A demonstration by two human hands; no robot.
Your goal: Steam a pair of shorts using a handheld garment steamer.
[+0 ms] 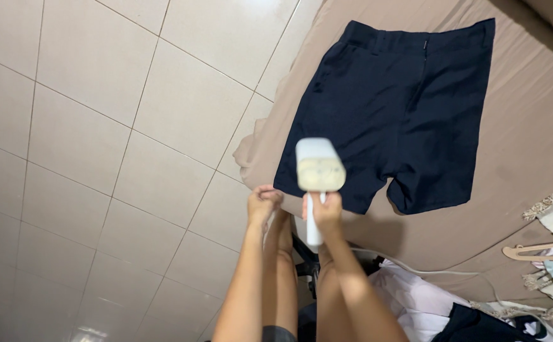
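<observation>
- Broadly: tiled floor (99, 126), glossy, pale square tiles with thin grout lines, filling the left half of the head view.
- Bed (530, 126) covered in a tan, matte sheet, slightly rumpled at the near corner; used as the pressing surface.
- Dark navy shorts (397, 107) laid flat on the bed, waistband away from the body, both leg openings toward it; woven fabric, mostly smooth, faint creases near the centre seam.
- Handheld garment steamer (318, 171): white plastic, wedge-shaped head with a cream faceplate, slim cylindrical handle, cord trailing off toward the lower right.
- Right hand (324, 212) closed round the steamer handle, head raised just above the near hem, apparently not on the cloth.
- Left hand (264, 201) curled shut, fingers pinched at the sheet edge beside the left leg hem; exact contents not discernible.
- Step judged: start of a steaming pass. Next move calls for lowering the faceplate to the hem and keeping the fabric taut.
- Loose clothes (416, 297) and a wooden hanger (539, 252) at lower right.
</observation>
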